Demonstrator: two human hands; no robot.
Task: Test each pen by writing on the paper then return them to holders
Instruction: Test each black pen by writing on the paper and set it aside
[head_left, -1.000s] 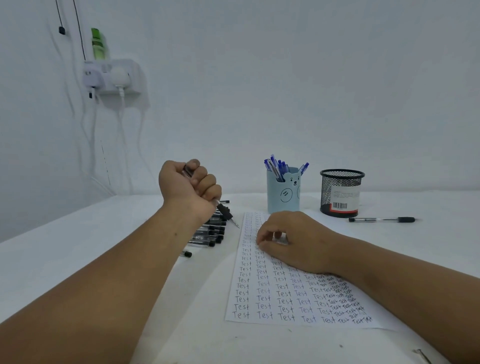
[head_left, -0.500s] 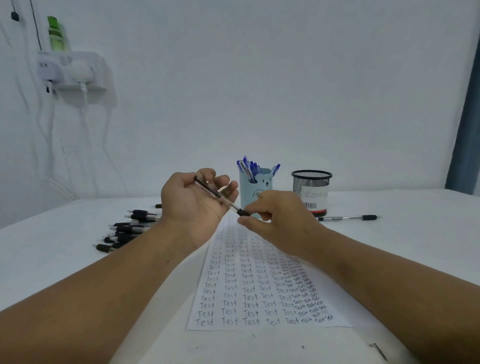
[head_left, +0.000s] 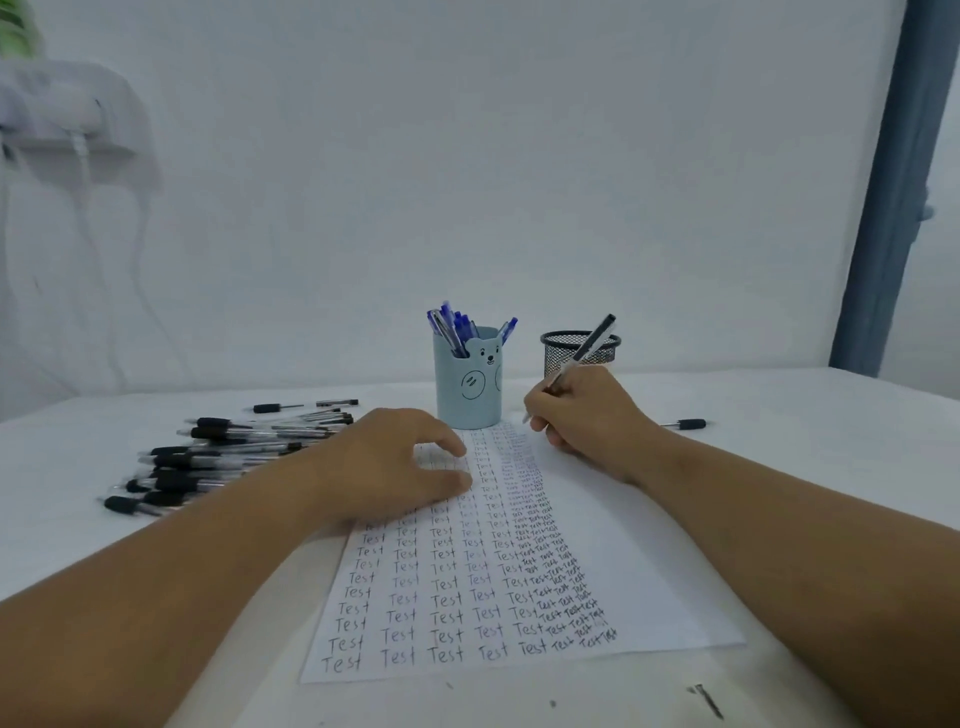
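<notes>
Your right hand (head_left: 587, 415) grips a pen (head_left: 584, 351), tip at the far end of the paper (head_left: 613, 561).
Your left hand (head_left: 395, 462) rests flat on the paper, fingers spread and relaxed. White counter (head_left: 805, 441) against a white wall (head_left: 519, 156); black pens (head_left: 218, 457) heaped at left, blue cup (head_left: 467, 384) with blue pens just beyond the sheet, mesh cup (head_left: 561, 353) behind your right hand, one pen beside it (head_left: 685, 424). A blue-grey upright (head_left: 893, 182) stands at right.

left hand (head_left: 387, 462): bare, no rings | right hand (head_left: 589, 415): bare | forearms: bare, sleeveless, no watch
</notes>
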